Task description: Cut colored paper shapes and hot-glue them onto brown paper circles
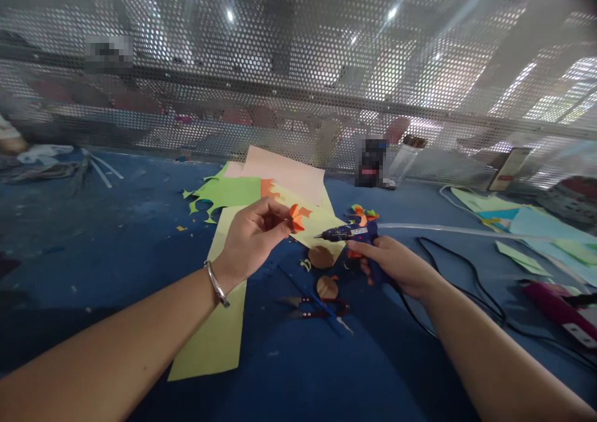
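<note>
Between the fingertips of my left hand (254, 235) is a small folded orange paper piece (296, 219). My right hand (396, 260) grips a dark blue hot glue gun (347, 232), its metal nozzle aimed left at the paper piece, a short gap apart. A long clear glue stick (433, 227) juts from the gun's back. Below the nozzle lie two round brown discs (321, 257). Nearer me, thread snips (314, 308) lie with a thin blue stick (308, 291) across them. Yellow paper (224, 335) lies beneath my left hand.
Green cut paper (228, 192) and a pale pink sheet (284, 173) lie behind my left hand. A black cable (471, 285) loops at right, near a magenta object (559, 310) and stacked papers (536, 223). A perforated metal screen (298, 49) closes off the back. A co-worker's hand (12, 143) shows far left.
</note>
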`<state>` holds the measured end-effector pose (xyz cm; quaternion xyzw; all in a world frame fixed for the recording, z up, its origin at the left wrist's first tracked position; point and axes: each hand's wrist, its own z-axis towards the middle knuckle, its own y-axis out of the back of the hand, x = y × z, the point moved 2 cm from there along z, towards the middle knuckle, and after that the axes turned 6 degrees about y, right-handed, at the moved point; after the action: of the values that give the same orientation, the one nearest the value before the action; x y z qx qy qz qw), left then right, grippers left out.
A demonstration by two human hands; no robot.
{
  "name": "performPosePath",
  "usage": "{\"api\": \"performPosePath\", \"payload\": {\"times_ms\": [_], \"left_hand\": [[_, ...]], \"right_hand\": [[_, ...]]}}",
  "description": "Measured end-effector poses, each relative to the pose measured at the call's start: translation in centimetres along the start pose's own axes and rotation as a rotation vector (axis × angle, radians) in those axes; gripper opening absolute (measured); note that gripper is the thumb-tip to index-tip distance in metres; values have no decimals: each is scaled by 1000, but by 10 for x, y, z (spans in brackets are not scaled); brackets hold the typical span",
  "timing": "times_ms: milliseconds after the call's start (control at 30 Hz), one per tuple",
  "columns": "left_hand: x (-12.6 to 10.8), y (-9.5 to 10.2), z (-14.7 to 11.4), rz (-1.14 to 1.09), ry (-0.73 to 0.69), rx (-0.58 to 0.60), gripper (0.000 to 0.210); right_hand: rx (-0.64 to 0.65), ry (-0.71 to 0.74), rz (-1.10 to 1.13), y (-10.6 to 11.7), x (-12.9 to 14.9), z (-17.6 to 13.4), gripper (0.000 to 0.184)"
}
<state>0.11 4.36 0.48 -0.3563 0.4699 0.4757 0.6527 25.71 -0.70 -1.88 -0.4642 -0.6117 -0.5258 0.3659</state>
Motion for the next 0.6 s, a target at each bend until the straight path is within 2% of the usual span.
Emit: {"api": "performPosePath", "payload": {"times_ms": [67, 133, 267, 333, 400, 467, 533, 600], "left_hand": [[0, -1, -1, 21, -12, 33, 13], [-1, -2, -2, 35, -17, 60, 12], [0, -3, -3, 43, -27, 80, 11], [1, -2, -3, 62, -30, 78, 10], [2, -2, -3, 80, -23, 75, 10], [2, -3, -3, 93, -15, 70, 10], [1, -3, -3, 108, -13, 62, 10], [0, -4, -3, 122, -15, 56, 10]], "right_hand": [[-3, -15, -62, 1, -3, 2, 49], [-12, -8, -228, 4, -4, 3, 53], [-34, 57, -837, 12, 3, 2, 62], [-63, 62, -1038, 12, 9, -2, 61], [-129, 94, -1116, 8, 15, -8, 52], [-189, 228, -1162, -2, 21, -15, 37], [-216, 350, -1118, -16, 25, -21, 24], [-164, 467, -1089, -31, 26, -23, 17]]}}
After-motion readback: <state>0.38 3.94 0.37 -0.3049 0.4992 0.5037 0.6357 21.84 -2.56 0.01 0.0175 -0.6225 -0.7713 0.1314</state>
